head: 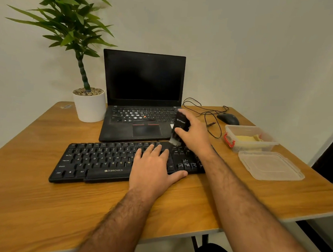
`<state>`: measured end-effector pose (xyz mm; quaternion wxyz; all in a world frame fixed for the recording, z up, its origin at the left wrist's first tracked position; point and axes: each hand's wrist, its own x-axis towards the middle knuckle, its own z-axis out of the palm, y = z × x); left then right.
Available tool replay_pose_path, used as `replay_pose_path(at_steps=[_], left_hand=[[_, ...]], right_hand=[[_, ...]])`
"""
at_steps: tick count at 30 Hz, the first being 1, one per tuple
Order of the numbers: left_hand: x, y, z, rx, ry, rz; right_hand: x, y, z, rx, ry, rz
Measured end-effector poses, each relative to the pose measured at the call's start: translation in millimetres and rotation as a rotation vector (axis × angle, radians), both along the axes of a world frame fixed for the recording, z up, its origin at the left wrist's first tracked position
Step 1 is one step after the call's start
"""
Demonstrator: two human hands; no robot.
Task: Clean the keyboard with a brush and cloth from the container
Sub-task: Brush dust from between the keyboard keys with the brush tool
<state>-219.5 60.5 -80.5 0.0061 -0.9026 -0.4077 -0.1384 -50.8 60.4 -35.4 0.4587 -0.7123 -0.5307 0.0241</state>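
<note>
The wooden table (33, 186) fills my view and carries everything here. At the back, against the wall, the potted plant (88, 104) stands in its white pot, and just beside it the black laptop (142, 97) sits open with a dark screen. In front of the laptop lies the black Zebronics keyboard (94, 160), stretched across the middle of the table, slightly angled. My left hand (151, 169) lies flat on the right half of its keys, fingers straight and spread, thumb resting at the front edge, pressing down and gripping nothing. My right hand (192, 131) is up over the keyboard's far right corner, fingers curled round the black brush (179, 124), held upright and a little tilted, its pale bristles pointing down and meeting the top row of keys near the numeric block. Over to the right, the clear lid (269, 166) lies flat on the table by the edge, off its box. Just behind it stands the clear plastic container (251, 138) with red clips, and inside it the yellow cloth (246, 139) sits folded. Behind that, the black mouse (227, 118) rests near the back edge, with thin black cables (207, 112) looping between it and the laptop.
</note>
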Motion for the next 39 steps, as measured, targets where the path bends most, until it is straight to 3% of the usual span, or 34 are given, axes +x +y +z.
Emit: replay_pose_path(at_steps=[4,8,10,15,17,20,22,28,39], left_hand=[[0,-1,1,-0.017,0.0,0.0],[0,-1,2,0.003,-0.003,0.002],[-1,-1,1,0.009,-0.008,0.001],[-1,-2,2,-0.001,0.001,0.003],[0,-2,2,-0.012,0.005,0.003],[-1,-2,3,-0.012,0.007,0.005],[-1,-2,3,-0.012,0.01,0.006],[-1,-3,4,-0.008,0.006,0.005],[-2,-3,3,-0.026,-0.016,-0.005]], right_hand=[[17,-11,6,-0.023,-0.17,-0.318],[-6,-2,-1,0.073,0.103,0.075],[-11,2,-6,0.057,0.099,0.163],[8,-13,4,0.001,-0.154,-0.207],[17,-19,4,0.038,-0.127,-0.288],[13,-21,-1,0.112,0.153,-0.139],[7,-20,-5,0.108,0.222,-0.065],[-3,-28,1,-0.033,-0.051,0.007],[0,-66,32,-0.309,-0.095,0.086]])
